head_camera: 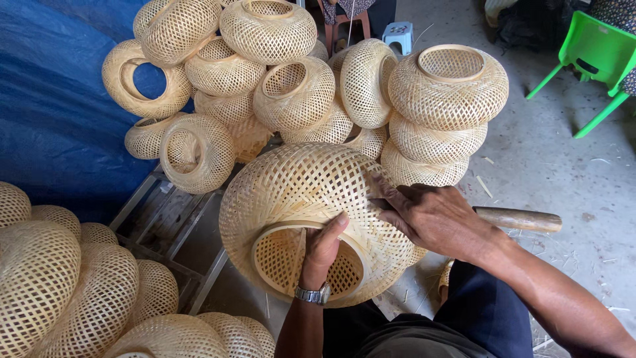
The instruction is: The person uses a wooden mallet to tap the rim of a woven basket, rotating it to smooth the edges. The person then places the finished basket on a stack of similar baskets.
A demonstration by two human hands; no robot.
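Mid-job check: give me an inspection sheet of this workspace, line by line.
Surface: grey concrete floor with scattered bamboo slivers.
Job's things: large woven bamboo shade, tilted, ring opening toward the person.
Clutter: pile of finished woven shades behind it; more shades at lower left; wooden handle on the floor by the right hand.
Grippers: left hand, wearing a wristwatch, grips the inner rim of the opening; right hand presses flat on the shade's outer weave.
Cables: nothing seen.
Surroundings: blue tarpaulin at left, metal frame beneath the pile, green plastic chair and small stools at top.
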